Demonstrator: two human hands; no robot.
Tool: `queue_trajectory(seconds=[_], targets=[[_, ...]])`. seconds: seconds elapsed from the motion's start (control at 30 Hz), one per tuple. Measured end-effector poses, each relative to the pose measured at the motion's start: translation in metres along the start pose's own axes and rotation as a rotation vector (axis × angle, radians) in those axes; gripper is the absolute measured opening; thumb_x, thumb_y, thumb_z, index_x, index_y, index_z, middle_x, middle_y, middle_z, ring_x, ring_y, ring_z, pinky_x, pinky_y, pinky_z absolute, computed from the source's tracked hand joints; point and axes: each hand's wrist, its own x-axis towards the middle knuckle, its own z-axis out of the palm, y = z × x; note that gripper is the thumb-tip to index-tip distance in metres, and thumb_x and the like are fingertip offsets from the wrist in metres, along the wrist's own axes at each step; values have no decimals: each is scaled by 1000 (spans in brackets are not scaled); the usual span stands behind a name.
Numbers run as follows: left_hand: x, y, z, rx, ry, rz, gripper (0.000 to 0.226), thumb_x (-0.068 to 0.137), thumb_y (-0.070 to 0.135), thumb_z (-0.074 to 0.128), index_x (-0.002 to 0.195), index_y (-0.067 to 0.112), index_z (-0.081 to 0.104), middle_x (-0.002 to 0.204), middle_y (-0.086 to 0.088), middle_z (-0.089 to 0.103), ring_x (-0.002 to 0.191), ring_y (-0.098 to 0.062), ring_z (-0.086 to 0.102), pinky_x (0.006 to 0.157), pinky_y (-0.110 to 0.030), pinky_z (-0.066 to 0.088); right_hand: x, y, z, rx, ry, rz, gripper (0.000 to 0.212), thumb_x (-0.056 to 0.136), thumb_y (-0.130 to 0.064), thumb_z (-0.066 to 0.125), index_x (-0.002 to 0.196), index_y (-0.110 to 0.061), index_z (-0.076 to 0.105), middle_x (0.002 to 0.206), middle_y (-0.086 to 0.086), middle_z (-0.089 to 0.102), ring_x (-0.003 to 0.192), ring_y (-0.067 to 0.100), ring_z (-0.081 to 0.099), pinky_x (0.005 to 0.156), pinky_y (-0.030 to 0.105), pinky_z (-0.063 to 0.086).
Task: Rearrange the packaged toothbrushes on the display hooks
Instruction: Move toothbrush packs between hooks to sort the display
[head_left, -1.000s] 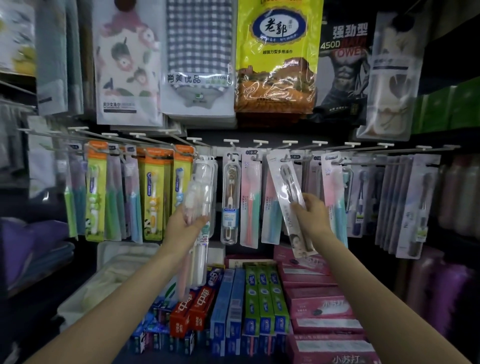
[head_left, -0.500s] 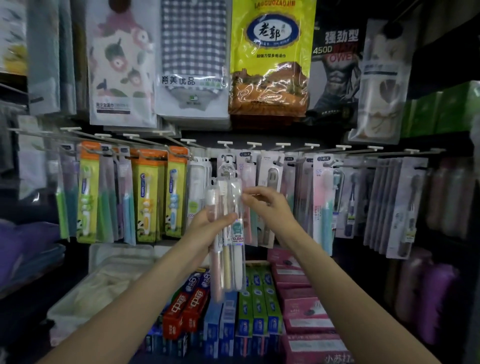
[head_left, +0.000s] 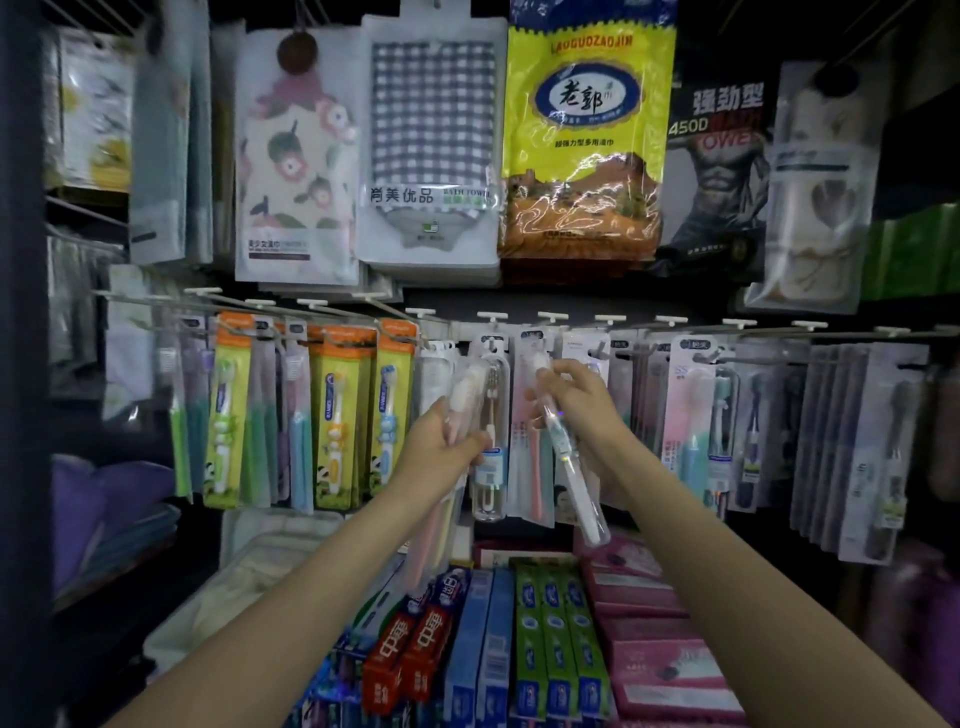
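Observation:
A row of metal display hooks (head_left: 644, 325) carries many packaged toothbrushes across the middle of the view. My left hand (head_left: 441, 447) grips a clear pack of pale toothbrushes (head_left: 457, 415), tilted, in front of the hanging packs left of centre. My right hand (head_left: 576, 410) grips a single clear-cased toothbrush (head_left: 563, 457), slanting down to the right, its top near the hooks. A clear-cased brush with a blue label (head_left: 491, 441) hangs between my hands.
Orange-and-yellow children's toothbrush packs (head_left: 337, 415) hang at left, grey packs (head_left: 857, 441) at right. Bagged towels (head_left: 431, 145) hang above. Toothpaste boxes (head_left: 550, 649) and pink boxes (head_left: 649, 623) stand on the shelf below, with a white tray (head_left: 249, 566) at lower left.
My hands came together, then parted: the right hand now holds one clear-cased toothbrush taken from the pack, which the left hand has pulled left and tilted. The camera has tipped upward.

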Motion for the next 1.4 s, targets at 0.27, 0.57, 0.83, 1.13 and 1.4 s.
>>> queue_trajectory(seconds=[0.27, 0.57, 0.83, 1.13, 1.4], targets=[[6, -3, 9, 29, -32, -49, 45, 89, 18, 59, 131, 7, 44, 109, -5, 62, 82, -6, 62, 68, -10, 48, 5, 30, 13, 158, 102, 61, 14, 100, -24, 40, 102, -15, 51, 88, 1, 61, 82, 15, 58, 88, 38, 44], [23, 7, 29, -4, -91, -41, 12, 88, 16, 60, 98, 20, 54, 83, 7, 61, 76, -7, 59, 65, -13, 47, 6, 13, -5, -229, 178, -331, 26, 96, -21, 48, 122, -16, 54, 117, -5, 50, 106, 7, 48, 81, 8, 38], [32, 12, 49, -138, -32, -144, 22, 88, 9, 58, 110, 9, 56, 77, 4, 56, 67, -4, 53, 50, -8, 40, 14, 4, -3, -113, -34, -76, 20, 89, -15, 60, 109, -11, 56, 89, -1, 65, 87, 15, 61, 85, 28, 49], [43, 14, 53, -46, -85, -122, 15, 81, 1, 60, 91, 11, 63, 82, -6, 63, 75, -17, 59, 69, -26, 47, 20, 11, 4, 67, 201, 43, 16, 91, -8, 54, 80, -14, 63, 86, 6, 65, 81, 20, 61, 68, 30, 51], [49, 8, 51, 194, -121, -24, 21, 82, 3, 62, 103, 5, 62, 92, -10, 65, 82, -21, 61, 69, -25, 47, 18, 14, 2, 79, 217, 87, 16, 91, 0, 46, 97, -3, 61, 89, 13, 64, 76, 20, 59, 61, 26, 49]])
